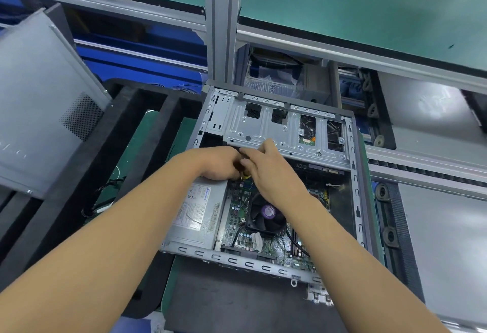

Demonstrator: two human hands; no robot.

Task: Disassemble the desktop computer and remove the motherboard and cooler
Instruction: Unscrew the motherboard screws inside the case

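An open desktop case (354, 179) lies on its side in the middle of the bench. Inside it shows the green motherboard (238, 216), with the black cooler fan (264, 218) and its purple sticker on top. A silver power supply (196, 214) fills the left side, and a metal drive cage (266, 124) spans the far end. My left hand (216, 162) and my right hand (266, 166) meet just below the drive cage, fingers curled around a small black and yellow cable connector (246, 173). The hands hide most of it.
The removed grey side panel (39, 100) leans at the left over black foam rails (147, 132). An aluminium post (222, 24) rises behind the case, under a green shelf (369, 3). A conveyor with rollers (388, 214) runs along the right. A dark mat (237, 301) lies in front.
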